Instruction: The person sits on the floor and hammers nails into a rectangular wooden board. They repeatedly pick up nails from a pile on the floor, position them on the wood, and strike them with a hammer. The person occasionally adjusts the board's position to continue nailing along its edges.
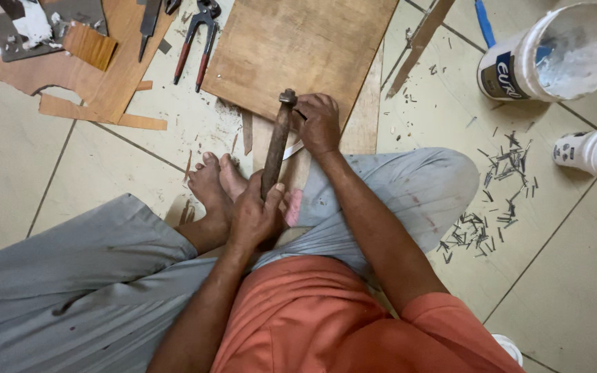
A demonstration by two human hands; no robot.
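Tiled floor, person seated: left hand (253, 217) grips a hammer (277, 141), its head at the near edge of the plywood sheet (298, 45); right hand (318, 123) pinches something hidden there. Loose nails (492, 200) remain scattered right; the work looks unfinished.

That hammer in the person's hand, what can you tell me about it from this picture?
The hammer has a dark, worn wooden handle and a small rusty-looking metal head at its far end. It stands slanted, head away from the person. The left hand is wrapped around the lower handle. The head sits just above the near edge of a plywood board, right beside the right hand, which rests on the wood there. Whether the head touches the wood cannot be told.
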